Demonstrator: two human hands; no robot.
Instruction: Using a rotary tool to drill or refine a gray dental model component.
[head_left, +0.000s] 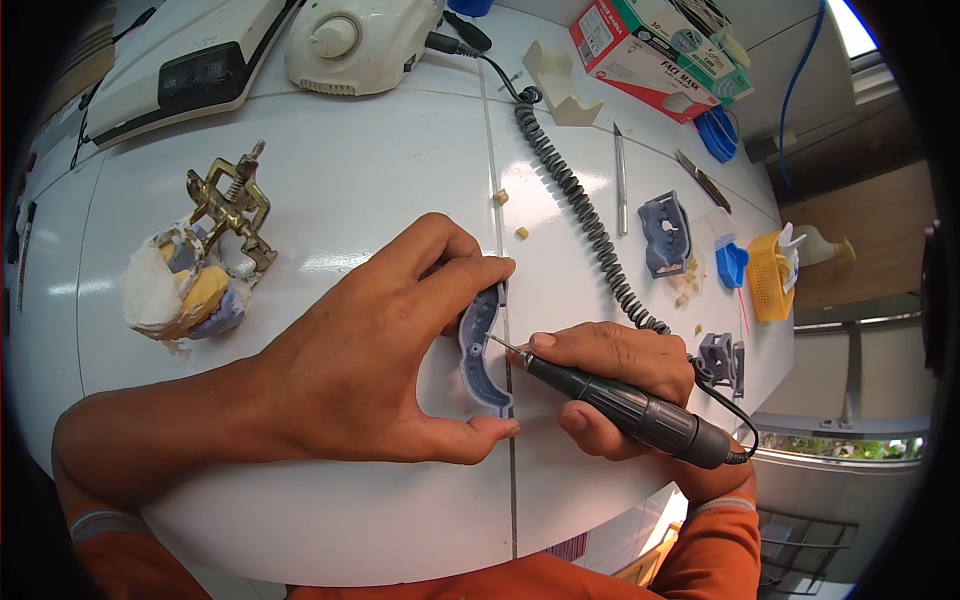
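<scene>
My left hand (370, 350) grips a curved, trough-like grey-blue piece (480, 350), shaped like a dental arch, between thumb and fingers. It stands on edge, its hollow side toward the right. My right hand (625, 365) is wrapped round a black rotary handpiece (640, 410). The thin metal bur (503, 343) at its tip reaches into the hollow of the piece; whether it touches the wall I cannot tell. From the handpiece's rear end runs a black cord. Two small yellowish lumps, one of them a crumb (522, 233), lie beyond my hands.
A brass articulator (230, 205) with a white, yellow and lilac cast (205, 290) stands left. The coiled cord (570, 185) crosses toward a white control unit (350, 50). Right lie a scalpel (620, 185), a knife (705, 183), another grey-blue piece (660, 235) and a yellow basket (768, 280).
</scene>
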